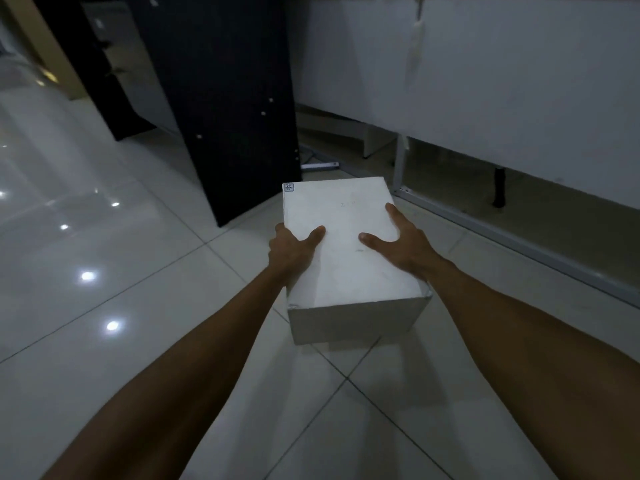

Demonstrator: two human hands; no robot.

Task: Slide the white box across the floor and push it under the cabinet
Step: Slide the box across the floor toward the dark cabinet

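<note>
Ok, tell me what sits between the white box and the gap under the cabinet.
Head view: a grey metal rail on the floor runs between the white box and the cabinet; otherwise bare tile. Both hands grip the box.

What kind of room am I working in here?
Probably an indoor room in a home or office: glossy white floor tiles, a dark cabinet panel, and a white raised cabinet. Both hands, left hand and right hand, grip the white box.

Indoor room, likely home or office: glossy white floor tiles (104,254) mirror ceiling lights; a dark cabinet panel (225,98) stands beside a white cabinet (485,81) raised on legs.
</note>
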